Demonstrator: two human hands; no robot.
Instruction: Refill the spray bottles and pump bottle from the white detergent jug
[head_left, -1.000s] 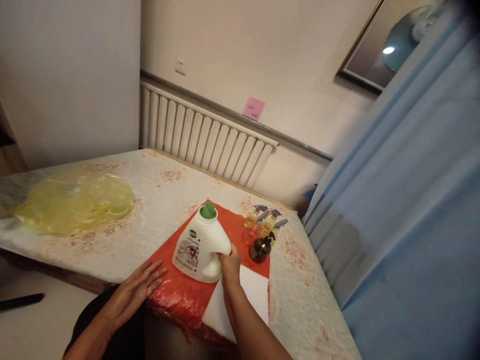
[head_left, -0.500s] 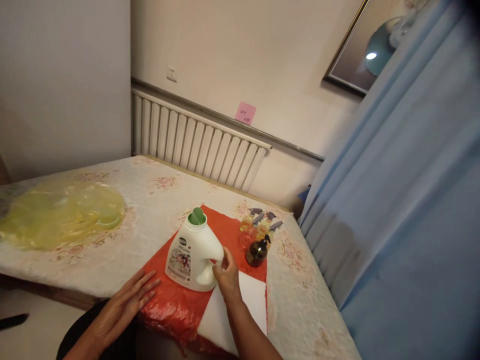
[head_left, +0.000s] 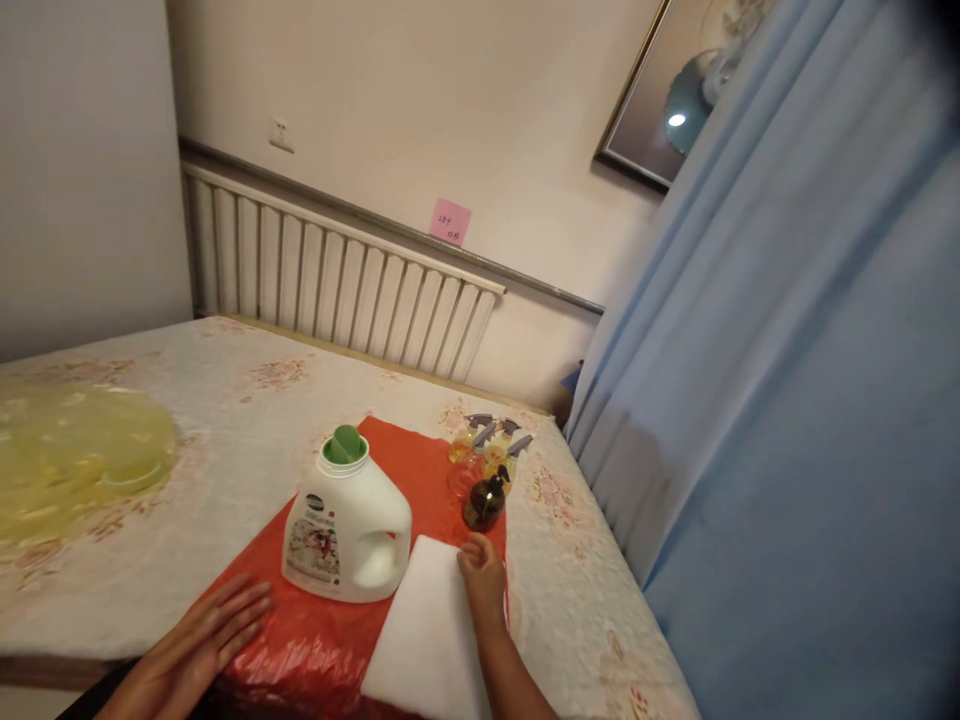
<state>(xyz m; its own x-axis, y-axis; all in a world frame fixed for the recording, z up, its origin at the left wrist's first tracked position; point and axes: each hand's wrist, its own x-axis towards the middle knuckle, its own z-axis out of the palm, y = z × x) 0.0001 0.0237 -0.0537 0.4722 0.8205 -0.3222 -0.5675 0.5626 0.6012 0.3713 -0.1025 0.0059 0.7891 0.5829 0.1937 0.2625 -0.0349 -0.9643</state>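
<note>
A white detergent jug [head_left: 346, 530] with a green spout stands upright on a red plastic sheet [head_left: 427, 470]. My right hand [head_left: 482, 580] rests with loosely curled fingers on a white cloth [head_left: 424, 630] just right of the jug, holding nothing. Beyond its fingertips stands a small dark brown pump bottle [head_left: 485, 500]. Behind that are several small spray bottles [head_left: 487, 447] of yellow liquid. My left hand [head_left: 199, 640] lies flat with fingers spread at the sheet's near left edge.
The table wears a floral cloth [head_left: 247, 410]. A yellow plastic bag [head_left: 71, 455] lies at the far left. A white radiator [head_left: 330, 280] runs along the wall behind, with a pink note [head_left: 450, 221] above it. A blue curtain [head_left: 787, 380] hangs close on the right.
My right hand let go of the jug's handle and moved right onto the white cloth. The jug stands free. The view has swung to the right.
</note>
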